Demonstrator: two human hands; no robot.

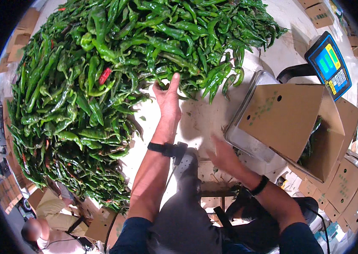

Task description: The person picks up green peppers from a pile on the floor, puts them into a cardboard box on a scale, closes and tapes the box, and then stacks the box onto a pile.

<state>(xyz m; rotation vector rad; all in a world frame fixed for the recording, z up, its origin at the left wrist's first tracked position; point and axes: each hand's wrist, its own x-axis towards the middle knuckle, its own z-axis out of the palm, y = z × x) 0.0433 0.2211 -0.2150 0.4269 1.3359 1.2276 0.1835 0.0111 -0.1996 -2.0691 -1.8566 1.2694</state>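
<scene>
A large heap of green chili peppers (166, 41) fills the upper left and top, with a few red ones (105, 76) among them. My left hand (168, 92) reaches into the near edge of the heap, thumb and a finger apart around a pepper; the other fingers are hidden, so its hold cannot be told. My right hand (222, 152), blurred, is over the floor left of the scale, with no pepper visible in it. An open cardboard box (283, 117) with peppers inside stands tilted on the metal platform (245, 101) of a digital scale, whose display (329, 65) is lit.
Several closed cardboard boxes (345, 187) stand at the lower right, and more (320, 15) lie at the upper right. Another person (61, 235) sits at the lower left beside an open carton (99, 225). My knees and a shoe are below my hands.
</scene>
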